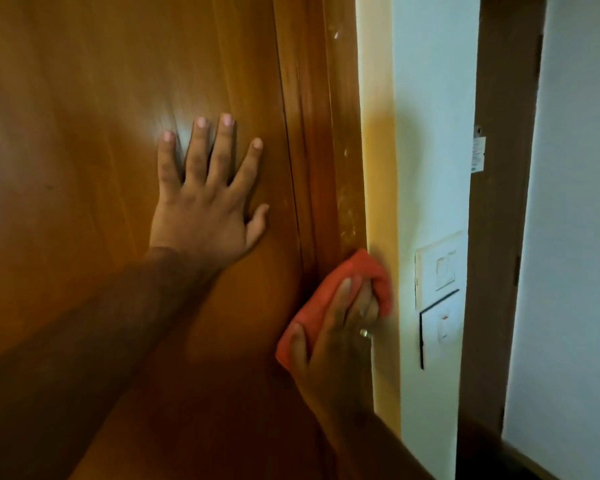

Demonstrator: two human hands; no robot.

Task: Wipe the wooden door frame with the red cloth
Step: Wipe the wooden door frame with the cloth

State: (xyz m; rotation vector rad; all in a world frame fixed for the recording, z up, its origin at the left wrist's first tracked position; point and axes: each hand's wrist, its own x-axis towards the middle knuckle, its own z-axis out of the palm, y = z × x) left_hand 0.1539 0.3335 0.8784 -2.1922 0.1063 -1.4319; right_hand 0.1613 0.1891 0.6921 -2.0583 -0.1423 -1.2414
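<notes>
Up close, the left hand [207, 206] lay flat on the wooden door [84, 116], fingers [222, 150] spread apart. To its right, the right hand [329, 341] pressed the red cloth [329, 289] against the wooden door frame [326, 150], its fingers clamped on the bunched fabric. Pale smudges marked the frame above the cloth, and two wall switches [437, 299] sat just right on the white wall [430, 98].

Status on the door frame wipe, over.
Left hand flat on door, fingers spread. Right hand grips red cloth, pressed to door frame. Smudges above cloth. Nothing blocking.
</notes>
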